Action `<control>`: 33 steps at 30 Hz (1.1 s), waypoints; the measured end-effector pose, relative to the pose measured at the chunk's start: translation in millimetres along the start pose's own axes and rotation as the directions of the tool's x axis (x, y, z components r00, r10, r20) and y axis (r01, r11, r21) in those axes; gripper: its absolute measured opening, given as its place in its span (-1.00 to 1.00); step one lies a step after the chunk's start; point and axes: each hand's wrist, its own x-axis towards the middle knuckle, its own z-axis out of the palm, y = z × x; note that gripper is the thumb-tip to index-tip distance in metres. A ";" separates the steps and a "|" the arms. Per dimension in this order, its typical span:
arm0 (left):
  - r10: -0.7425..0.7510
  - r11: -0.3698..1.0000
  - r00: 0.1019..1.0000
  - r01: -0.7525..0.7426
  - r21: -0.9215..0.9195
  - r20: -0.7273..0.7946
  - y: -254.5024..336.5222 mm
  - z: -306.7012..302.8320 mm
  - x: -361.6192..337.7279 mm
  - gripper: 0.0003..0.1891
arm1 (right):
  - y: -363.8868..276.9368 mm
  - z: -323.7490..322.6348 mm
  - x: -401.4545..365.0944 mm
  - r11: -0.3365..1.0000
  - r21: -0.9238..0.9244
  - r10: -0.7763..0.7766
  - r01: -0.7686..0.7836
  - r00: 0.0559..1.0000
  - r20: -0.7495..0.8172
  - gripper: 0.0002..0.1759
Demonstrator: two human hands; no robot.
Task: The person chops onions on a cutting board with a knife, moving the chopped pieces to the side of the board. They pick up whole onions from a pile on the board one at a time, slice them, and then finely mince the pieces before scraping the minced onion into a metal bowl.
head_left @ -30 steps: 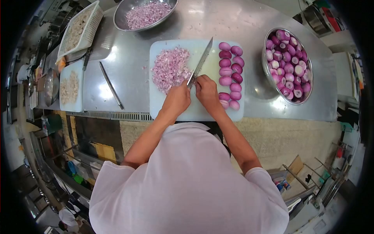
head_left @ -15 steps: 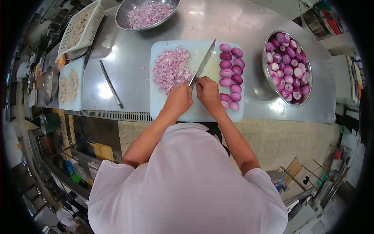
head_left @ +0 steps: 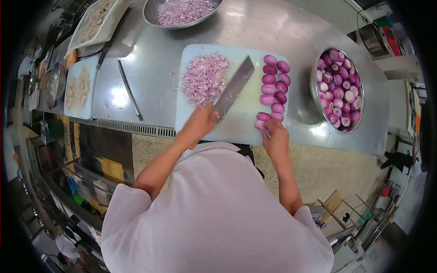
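Note:
My left hand [head_left: 200, 122] is wrapped round the handle of a broad-bladed kitchen knife [head_left: 236, 82]. Its blade lies tilted over the white cutting board [head_left: 227, 129], pointing away from me. Left of the blade is a heap of chopped red onion [head_left: 205, 79]. My right hand [head_left: 276, 139] is at the near right corner of the board. Its fingers pinch a red onion half at the end of two rows of onion halves [head_left: 267, 88]; the fingers mostly cover that piece.
A metal bowl [head_left: 314, 88] of peeled red onions stands to the right. At the back is another bowl [head_left: 182, 26] with chopped onion. A metal rod [head_left: 129, 91], a smaller board [head_left: 68, 109] with pale chopped food and a white basket [head_left: 102, 34] are on the left.
My right hand has left the knife area and moved right and nearer to the onion halves. The knife, still in my left hand, has turned so its flat side shows.

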 end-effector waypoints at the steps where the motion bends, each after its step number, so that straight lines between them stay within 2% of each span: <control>1: -0.076 0.997 0.997 0.076 0.028 0.001 -5.2 -12.5 2.5 -0.79 | -3.4 0.3 -4.6 1.000 -0.022 -0.007 0.007 1.000 -0.010 -0.83; 2: -0.153 0.987 0.988 0.153 0.055 -0.001 -6.4 -20.4 3.6 -0.79 | -1.2 4.3 -7.6 1.000 -0.023 -0.011 0.011 1.000 -0.006 -0.83; 4: -0.186 0.978 0.980 0.191 0.078 -0.064 -1.8 -28.1 3.0 -0.79 | 4.0 17.0 -9.6 0.999 -0.032 -0.013 0.011 0.998 -0.064 -0.77; 6: -0.208 0.970 0.970 0.221 0.101 -0.124 7.0 -34.4 1.5 -0.78 | 0.0 25.4 -8.8 0.999 -0.010 -0.046 0.046 0.997 -0.056 -0.78; 8: -0.136 0.984 0.991 0.135 0.116 0.005 19.3 -31.9 -20.8 -0.79 | -10.4 35.7 -7.8 0.997 0.014 -0.077 0.078 0.996 -0.044 -0.78; 9: -0.136 0.984 0.991 0.136 0.119 -0.006 19.5 -31.9 -29.8 -0.79 | -16.0 42.4 -4.0 0.992 0.037 -0.119 0.121 0.991 -0.061 -0.80; 11: -0.121 0.992 0.982 0.113 0.057 0.147 10.5 -31.6 -44.3 -0.82 | -24.6 55.8 4.9 0.984 0.061 -0.163 0.169 0.983 -0.083 -0.81; 13: -0.075 0.993 0.993 0.065 0.104 0.096 -18.6 -34.7 -49.3 -0.83 | -29.9 69.0 20.4 0.976 0.092 -0.182 0.196 0.973 -0.141 -0.81; 15: -0.229 0.973 0.973 0.229 0.040 0.003 -23.8 -48.0 -38.8 -0.84 | -35.8 81.0 40.9 0.971 0.114 -0.191 0.211 0.968 -0.163 -0.83; 16: -0.228 0.965 0.973 0.231 0.121 -0.040 -11.1 -56.2 -31.7 -0.80 | -38.7 86.0 52.2 0.964 0.135 -0.204 0.230 0.962 -0.181 -0.84; 20: -0.124 0.969 0.986 0.144 0.199 -0.110 12.3 -50.1 -17.2 -0.79 | -50.7 93.8 90.2 0.940 0.142 -0.283 0.310 0.942 -0.183 -0.88; 22: -0.055 0.978 0.984 0.087 0.191 -0.168 16.3 -34.7 -9.4 -0.75 | -55.1 94.2 99.0 0.950 0.050 -0.305 0.309 0.949 -0.074 -0.87; 23: -0.057 0.977 0.984 0.090 0.193 -0.168 12.4 -28.2 -2.8 -0.75 | -57.6 94.4 101.3 0.950 0.053 -0.305 0.309 0.950 -0.073 -0.87; 25: 0.049 0.977 0.985 -0.013 0.214 -0.163 10.1 -20.1 10.2 -0.78 | -60.2 92.5 103.3 0.956 -0.036 -0.290 0.291 0.956 0.032 -0.81; 26: 0.058 0.977 0.985 -0.022 0.213 -0.161 9.1 -19.1 9.0 -0.78 | -58.3 92.0 106.5 0.957 -0.043 -0.288 0.288 0.957 0.026 -0.81; 28: -0.041 0.985 0.990 0.064 0.162 -0.138 23.8 -27.3 -3.9 -0.75 | -56.5 92.0 105.4 0.943 -0.032 -0.331 0.332 0.943 0.017 -0.79; 33: -0.050 0.974 0.990 0.078 0.214 -0.131 8.2 -15.7 -2.0 -0.76 | -57.9 92.3 100.3 0.947 -0.043 -0.315 0.317 0.948 0.050 -0.79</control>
